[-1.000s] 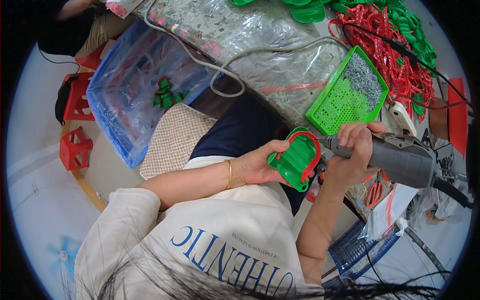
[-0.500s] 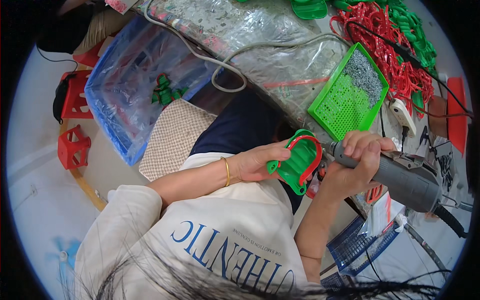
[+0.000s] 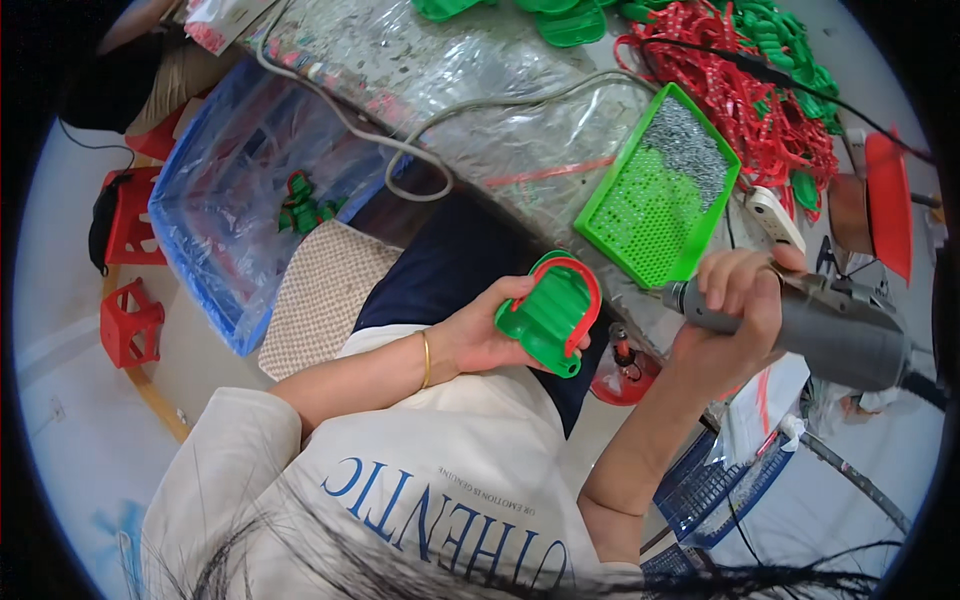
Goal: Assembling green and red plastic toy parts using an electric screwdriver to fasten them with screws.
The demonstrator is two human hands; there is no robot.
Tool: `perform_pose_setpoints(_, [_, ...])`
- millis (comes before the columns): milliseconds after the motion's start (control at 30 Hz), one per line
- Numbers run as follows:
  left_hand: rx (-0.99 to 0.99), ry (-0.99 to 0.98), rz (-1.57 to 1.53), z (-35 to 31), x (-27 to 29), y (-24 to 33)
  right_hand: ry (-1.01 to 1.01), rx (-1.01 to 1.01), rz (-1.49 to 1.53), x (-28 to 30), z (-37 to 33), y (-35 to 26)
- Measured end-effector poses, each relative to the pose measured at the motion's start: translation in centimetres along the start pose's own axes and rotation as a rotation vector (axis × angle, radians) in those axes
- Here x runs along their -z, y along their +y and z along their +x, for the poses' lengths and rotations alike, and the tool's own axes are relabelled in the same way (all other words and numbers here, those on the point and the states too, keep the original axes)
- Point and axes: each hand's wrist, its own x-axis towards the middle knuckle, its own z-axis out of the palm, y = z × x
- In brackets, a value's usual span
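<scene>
My left hand [image 3: 487, 330] is closed on a green plastic cupped piece [image 3: 548, 318] with a red strip along its curved rim, holding it over my lap. Wrapped round the grey body of a power screwdriver [image 3: 835, 330], my right hand [image 3: 735, 310] is closed, with the tool's front end pointing left toward the green piece. A gap separates the tool from the piece. A bright green perforated tray [image 3: 660, 190] of small silvery screws lies on the table just beyond both hands.
A heap of red strips [image 3: 735, 90] and green parts [image 3: 790, 50] lies at the far right. To the left stands a blue bin [image 3: 250, 330] lined with plastic, finished-looking green-and-red pieces [image 3: 305, 208] inside. A grey cable [image 3: 430, 125] crosses the plastic-covered table. Red stools [image 3: 130, 320] stand farther left.
The screwdriver has drawn back to the right from the green piece. My left hand has moved slightly left with the piece and turned its hollow more upward.
</scene>
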Motion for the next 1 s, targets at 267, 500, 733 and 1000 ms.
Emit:
perform_pose_setpoints(267, [0.011,0.017,0.046,0.9,-0.3,0.0,0.238,-0.061,-0.150,2.4,0.3,3.6])
perform_pose_setpoints(500, [-0.013,0.054,0.057,1.3,-0.4,0.2,0.225,-0.076,-0.225,2.6,-0.1,4.8])
perform_pose_setpoints(733, [0.011,-0.027,-0.045,1.4,0.6,0.4,0.227,-0.081,-0.255,2.9,-0.5,5.4])
perform_pose_setpoints(1000, [0.008,-0.064,-0.017,1.5,0.7,0.6,0.247,-0.017,-0.282,3.0,-0.7,6.0])
